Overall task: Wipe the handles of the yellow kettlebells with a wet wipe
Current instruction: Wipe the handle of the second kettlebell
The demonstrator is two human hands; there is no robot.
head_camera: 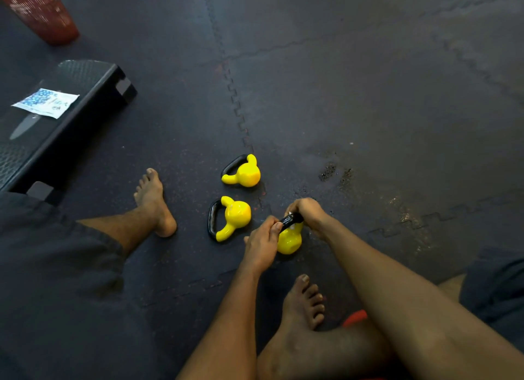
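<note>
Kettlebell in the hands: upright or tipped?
Upright: the kettlebell has its yellow body at the bottom and its black handle on top, gripped by the left hand and right hand.

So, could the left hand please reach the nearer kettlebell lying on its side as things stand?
Probably yes: the lying kettlebell sits close beside the left hand with only bare mat between, though that hand holds the handle of the upright kettlebell and must let go first.
</note>
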